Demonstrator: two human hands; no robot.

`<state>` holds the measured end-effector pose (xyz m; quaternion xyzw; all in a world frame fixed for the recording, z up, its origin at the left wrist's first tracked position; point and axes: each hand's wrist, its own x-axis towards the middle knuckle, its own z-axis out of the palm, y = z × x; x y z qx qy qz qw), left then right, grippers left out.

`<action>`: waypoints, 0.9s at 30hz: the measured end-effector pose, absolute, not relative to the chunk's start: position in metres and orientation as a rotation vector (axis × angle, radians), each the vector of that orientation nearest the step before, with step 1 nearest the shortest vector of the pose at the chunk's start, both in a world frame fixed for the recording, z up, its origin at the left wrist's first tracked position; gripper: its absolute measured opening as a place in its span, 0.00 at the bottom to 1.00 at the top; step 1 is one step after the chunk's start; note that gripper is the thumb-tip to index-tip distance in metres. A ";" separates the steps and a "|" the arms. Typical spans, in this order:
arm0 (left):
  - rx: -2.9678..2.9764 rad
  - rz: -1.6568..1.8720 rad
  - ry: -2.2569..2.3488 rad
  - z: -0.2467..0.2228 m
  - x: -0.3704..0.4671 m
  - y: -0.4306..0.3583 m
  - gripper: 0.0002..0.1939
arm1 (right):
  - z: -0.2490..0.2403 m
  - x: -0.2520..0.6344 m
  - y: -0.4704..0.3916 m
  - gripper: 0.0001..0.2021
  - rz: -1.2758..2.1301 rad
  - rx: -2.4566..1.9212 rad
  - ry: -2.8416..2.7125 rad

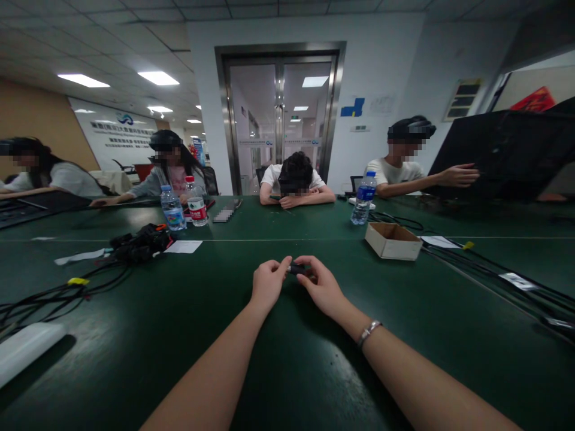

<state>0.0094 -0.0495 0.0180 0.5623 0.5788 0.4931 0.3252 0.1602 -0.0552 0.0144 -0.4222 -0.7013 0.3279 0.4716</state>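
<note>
Mid-frame, my left hand (269, 280) pinches the silvery end of a black cylinder (296, 270), my right hand (322, 286) the other; a box (392, 248) sits centre-right.

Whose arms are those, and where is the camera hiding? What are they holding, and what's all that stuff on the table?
There's no robot here, just a person with bare hands. There's one picture, from a camera worn on that person's head, so you look forward and down, almost as they do.

The left hand and right hand hold a small dark cylinder with a shiny end. It's too small to say exactly what it is. A bracelet circles the right wrist.

On the green table are a red-capped bottle, two blue-capped bottles, a small open box and black cables. Other people sit around it too.
</note>
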 end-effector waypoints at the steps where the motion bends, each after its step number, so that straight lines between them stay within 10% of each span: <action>1: 1.496 1.305 1.540 0.019 0.010 -0.050 0.26 | 0.015 0.160 -0.056 0.14 0.767 -1.027 -1.738; 27: 1.239 1.494 1.075 0.023 0.013 -0.058 0.15 | 0.018 0.153 -0.067 0.13 0.702 -1.008 -1.658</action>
